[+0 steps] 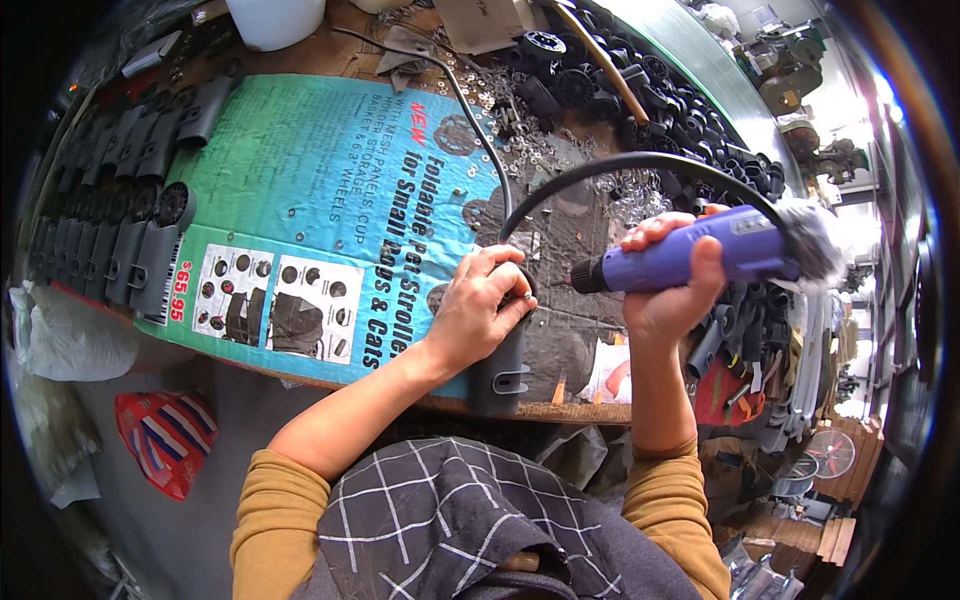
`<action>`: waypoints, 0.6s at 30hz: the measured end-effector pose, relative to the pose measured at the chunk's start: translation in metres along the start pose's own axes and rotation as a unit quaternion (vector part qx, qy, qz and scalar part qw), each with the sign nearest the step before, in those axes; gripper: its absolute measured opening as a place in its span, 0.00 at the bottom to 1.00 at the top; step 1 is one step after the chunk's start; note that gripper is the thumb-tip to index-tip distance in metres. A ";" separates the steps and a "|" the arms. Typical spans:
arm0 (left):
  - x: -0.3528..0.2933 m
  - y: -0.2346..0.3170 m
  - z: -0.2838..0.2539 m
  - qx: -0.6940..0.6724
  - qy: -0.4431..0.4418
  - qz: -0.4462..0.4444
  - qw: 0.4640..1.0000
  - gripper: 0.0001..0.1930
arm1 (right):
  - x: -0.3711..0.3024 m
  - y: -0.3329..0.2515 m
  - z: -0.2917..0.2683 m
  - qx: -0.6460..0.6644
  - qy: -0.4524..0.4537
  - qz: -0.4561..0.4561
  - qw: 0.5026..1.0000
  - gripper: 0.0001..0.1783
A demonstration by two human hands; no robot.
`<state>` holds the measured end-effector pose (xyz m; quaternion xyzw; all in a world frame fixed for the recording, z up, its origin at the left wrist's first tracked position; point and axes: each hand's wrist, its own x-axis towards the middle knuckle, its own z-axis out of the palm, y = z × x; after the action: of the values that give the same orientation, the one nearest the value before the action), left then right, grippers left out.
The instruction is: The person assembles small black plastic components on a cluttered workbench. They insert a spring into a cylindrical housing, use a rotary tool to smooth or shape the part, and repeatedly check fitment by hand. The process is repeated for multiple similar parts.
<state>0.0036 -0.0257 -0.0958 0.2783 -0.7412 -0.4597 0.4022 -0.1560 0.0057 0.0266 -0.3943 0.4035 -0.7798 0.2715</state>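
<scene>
Driver tip pointing left at the grey plastic part under the left hand

Right hand [672, 300] is gripping a purple power driver [690, 262], fingers clamped around its body, holding it level so its long axis is running left to right with the dark tip aiming at the left hand [480, 305]. That hand is pressing down, fingers curled together, on the round top of a grey plastic part [503, 365], which is lying at the near edge of the counter [560, 410] with its length running toward the person. The tip is hovering just beside the left fingers, a little to their right and clear of the part. A black hose [620, 165] is arching away from the tool's rear, over a heap of black plastic parts [640, 90].
</scene>
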 end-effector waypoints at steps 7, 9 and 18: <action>-0.001 0.001 0.000 0.003 -0.010 -0.010 1.000 0.08 | -0.014 -0.015 0.015 0.039 -0.029 0.021 0.999 0.35; -0.001 0.001 0.000 0.003 -0.011 -0.019 1.000 0.08 | -0.014 -0.013 0.015 0.029 -0.036 0.023 0.999 0.35; -0.001 -0.005 0.003 -0.026 -0.031 -0.047 0.998 0.09 | -0.018 -0.006 0.012 0.027 -0.065 0.012 0.997 0.34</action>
<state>0.0021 -0.0253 -0.1016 0.2875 -0.7274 -0.5056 0.3641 -0.1370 0.0177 0.0291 -0.4319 0.3686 -0.7599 0.3165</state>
